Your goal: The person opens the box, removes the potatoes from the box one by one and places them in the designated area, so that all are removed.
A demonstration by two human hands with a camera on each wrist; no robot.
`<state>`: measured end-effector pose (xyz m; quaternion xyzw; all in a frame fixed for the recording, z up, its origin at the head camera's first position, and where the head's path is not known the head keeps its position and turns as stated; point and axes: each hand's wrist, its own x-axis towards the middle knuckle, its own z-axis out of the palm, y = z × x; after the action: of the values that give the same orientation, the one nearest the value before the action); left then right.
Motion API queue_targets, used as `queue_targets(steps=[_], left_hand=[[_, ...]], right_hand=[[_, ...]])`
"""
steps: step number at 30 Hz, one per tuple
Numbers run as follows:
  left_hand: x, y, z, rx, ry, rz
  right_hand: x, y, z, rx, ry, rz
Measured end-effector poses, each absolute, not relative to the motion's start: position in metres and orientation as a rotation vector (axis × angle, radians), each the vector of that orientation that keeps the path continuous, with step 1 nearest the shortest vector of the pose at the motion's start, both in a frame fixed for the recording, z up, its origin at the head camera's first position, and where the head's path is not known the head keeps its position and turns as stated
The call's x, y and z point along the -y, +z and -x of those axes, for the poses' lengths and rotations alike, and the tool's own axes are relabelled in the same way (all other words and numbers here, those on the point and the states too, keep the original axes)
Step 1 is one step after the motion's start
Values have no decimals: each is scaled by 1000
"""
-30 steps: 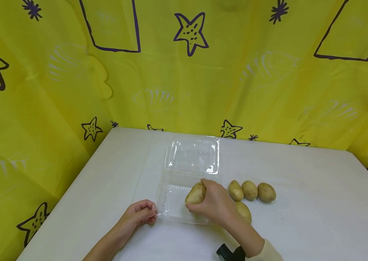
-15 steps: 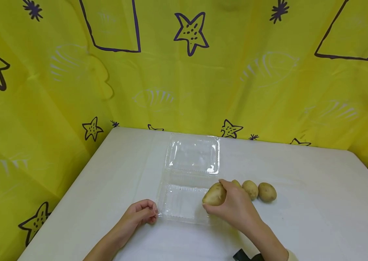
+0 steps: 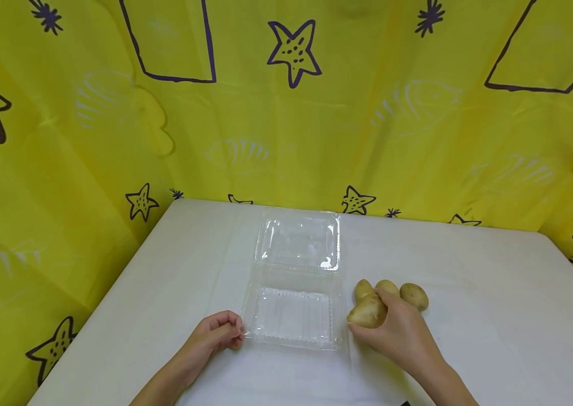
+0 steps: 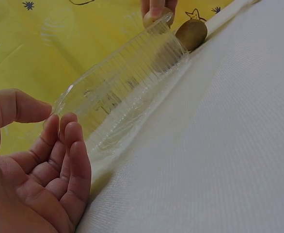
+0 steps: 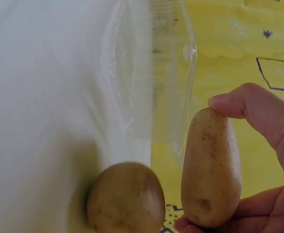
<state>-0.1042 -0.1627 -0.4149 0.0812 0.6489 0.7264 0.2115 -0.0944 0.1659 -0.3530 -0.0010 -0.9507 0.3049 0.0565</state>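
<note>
My left hand pinches the near left corner of a clear plastic clamshell container. In the left wrist view, the thumb and fingertips of that hand meet at the container's rim. The container lies open, lid flap folded back, with nothing in its tray. Right of it, my right hand grips a potato between thumb and fingers, raised off the table. In the right wrist view the held potato stands beside a lower potato on the table.
Just beyond the right hand, a row of potatoes lies on the white table: a left one, a partly covered middle one and a right one. A yellow patterned curtain hangs behind the table.
My right hand has carried the potato rightward from above the container's tray to beside the other potatoes. My left hand has stayed at the container's corner.
</note>
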Motion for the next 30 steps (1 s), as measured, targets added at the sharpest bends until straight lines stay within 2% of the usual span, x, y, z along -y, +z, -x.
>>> queue_targets(steps=[30], left_hand=[[163,-415,104,-1801,2017,-248]], right_hand=[[-224,-361,88,3001,822,313]])
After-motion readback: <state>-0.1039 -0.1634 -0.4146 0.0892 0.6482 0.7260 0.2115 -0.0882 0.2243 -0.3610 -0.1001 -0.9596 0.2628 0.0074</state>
